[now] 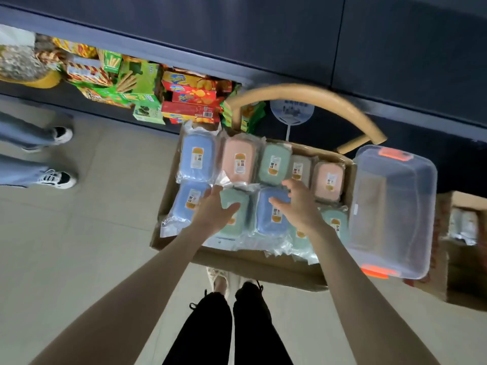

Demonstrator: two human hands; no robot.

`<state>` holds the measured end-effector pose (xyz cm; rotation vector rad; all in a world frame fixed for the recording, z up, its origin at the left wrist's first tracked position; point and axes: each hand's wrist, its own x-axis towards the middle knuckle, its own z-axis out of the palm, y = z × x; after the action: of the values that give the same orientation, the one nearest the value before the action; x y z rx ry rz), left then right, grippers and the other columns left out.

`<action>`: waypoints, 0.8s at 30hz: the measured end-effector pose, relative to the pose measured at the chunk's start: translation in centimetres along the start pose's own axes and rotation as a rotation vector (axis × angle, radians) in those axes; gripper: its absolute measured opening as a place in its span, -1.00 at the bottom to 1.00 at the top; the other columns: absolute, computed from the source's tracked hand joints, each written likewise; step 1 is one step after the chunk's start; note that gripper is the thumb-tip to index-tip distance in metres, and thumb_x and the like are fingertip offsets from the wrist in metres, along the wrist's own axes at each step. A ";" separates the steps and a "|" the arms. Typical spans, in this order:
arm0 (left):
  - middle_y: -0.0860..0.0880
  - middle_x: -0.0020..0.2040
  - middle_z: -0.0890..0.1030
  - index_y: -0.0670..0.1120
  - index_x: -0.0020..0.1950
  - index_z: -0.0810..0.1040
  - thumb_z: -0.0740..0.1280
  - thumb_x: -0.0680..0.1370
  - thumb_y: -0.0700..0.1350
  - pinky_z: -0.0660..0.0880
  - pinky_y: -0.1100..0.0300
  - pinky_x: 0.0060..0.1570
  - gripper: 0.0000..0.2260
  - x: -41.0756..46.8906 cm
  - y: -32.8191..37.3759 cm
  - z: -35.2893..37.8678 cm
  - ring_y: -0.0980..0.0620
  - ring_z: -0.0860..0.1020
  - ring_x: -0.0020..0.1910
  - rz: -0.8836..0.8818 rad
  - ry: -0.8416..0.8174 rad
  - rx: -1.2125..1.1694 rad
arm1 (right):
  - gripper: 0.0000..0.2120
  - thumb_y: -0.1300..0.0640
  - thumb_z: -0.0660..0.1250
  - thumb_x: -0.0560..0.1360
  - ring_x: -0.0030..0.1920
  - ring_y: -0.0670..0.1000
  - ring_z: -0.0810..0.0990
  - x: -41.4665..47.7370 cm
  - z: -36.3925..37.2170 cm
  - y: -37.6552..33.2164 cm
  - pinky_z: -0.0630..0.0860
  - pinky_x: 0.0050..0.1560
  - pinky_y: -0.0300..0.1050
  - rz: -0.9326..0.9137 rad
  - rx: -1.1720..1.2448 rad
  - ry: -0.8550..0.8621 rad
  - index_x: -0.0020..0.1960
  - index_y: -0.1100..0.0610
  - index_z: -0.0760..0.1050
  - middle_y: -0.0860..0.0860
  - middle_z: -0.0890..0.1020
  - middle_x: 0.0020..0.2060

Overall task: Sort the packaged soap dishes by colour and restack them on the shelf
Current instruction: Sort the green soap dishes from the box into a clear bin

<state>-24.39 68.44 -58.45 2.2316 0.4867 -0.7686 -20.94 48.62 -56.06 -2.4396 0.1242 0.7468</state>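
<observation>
Several soap dishes in clear plastic wrap lie on a flat cardboard sheet [237, 262]. The far row holds a blue one [197, 156], a pink one [238, 160], a green one [274, 164], a grey one [300, 167] and a second pink one [329, 180]. The near row has a blue dish [188, 200], a green dish [233, 206], another blue dish [274, 214] and green ones [336, 222] at the right. My left hand [214, 209] hovers with fingers spread over the near green dish. My right hand [296, 204] reaches with straight fingers over the near blue dish.
An empty clear plastic tub [392, 209] with orange latches stands at the right of the cardboard. A wooden chair back [303, 94] curves behind it. Snack boxes [189, 101] fill a dark low shelf. Another person's feet [56, 177] stand at the left. A brown carton [463, 246] sits far right.
</observation>
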 end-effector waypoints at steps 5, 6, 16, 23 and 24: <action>-0.16 0.42 0.24 -0.09 0.51 0.11 0.39 0.43 0.24 0.29 -0.15 0.34 -0.19 2.7 -1.9 2.4 -0.20 0.25 0.42 -0.165 -0.011 -0.005 | -0.43 -0.08 0.38 0.50 0.31 0.14 0.42 3.8 2.4 1.7 0.34 0.21 -0.10 0.111 0.106 0.002 0.39 0.19 0.36 0.12 0.45 0.29; -0.16 0.42 0.23 -0.09 0.51 0.10 0.39 0.40 0.27 0.29 -0.16 0.33 -0.15 3.0 -2.2 2.8 -0.22 0.26 0.41 -0.198 -0.014 0.010 | -0.37 -0.14 0.38 0.48 0.34 0.13 0.39 4.5 2.8 2.0 0.34 0.27 -0.07 0.137 0.146 -0.017 0.42 0.16 0.32 0.10 0.42 0.32; -0.09 0.15 0.45 -0.14 0.25 0.40 0.37 0.29 0.40 0.42 -0.09 0.18 -0.24 4.7 -3.2 3.8 -0.12 0.45 0.17 -0.272 0.004 0.084 | -0.26 -0.25 0.31 0.49 0.32 0.11 0.45 10.3 5.4 4.0 0.36 0.27 -0.05 0.341 0.451 -0.038 0.48 0.13 0.15 0.06 0.44 0.36; -0.01 -0.01 0.47 -0.03 0.00 0.36 0.52 0.29 0.23 0.40 0.12 -0.21 -0.47 4.7 -3.9 3.8 0.00 0.49 -0.07 -0.233 0.025 -0.277 | -0.30 -0.22 0.42 0.41 0.19 0.13 0.54 12.5 6.1 4.6 0.46 0.23 0.00 0.388 0.444 0.014 0.33 0.23 0.35 0.12 0.54 0.21; 0.02 -0.06 0.52 0.01 -0.04 0.35 0.52 0.29 0.21 0.42 0.16 -0.26 -0.51 4.7 -4.0 3.8 0.03 0.53 -0.10 -0.225 0.017 -0.326 | -0.32 -0.23 0.43 0.39 0.16 0.11 0.56 12.6 6.1 4.7 0.48 0.22 0.03 0.390 0.441 0.012 0.30 0.22 0.40 0.10 0.56 0.18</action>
<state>-24.44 68.88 -65.71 1.9020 0.8210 -0.7259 -14.51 49.08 -69.34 -2.0160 0.7081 0.7708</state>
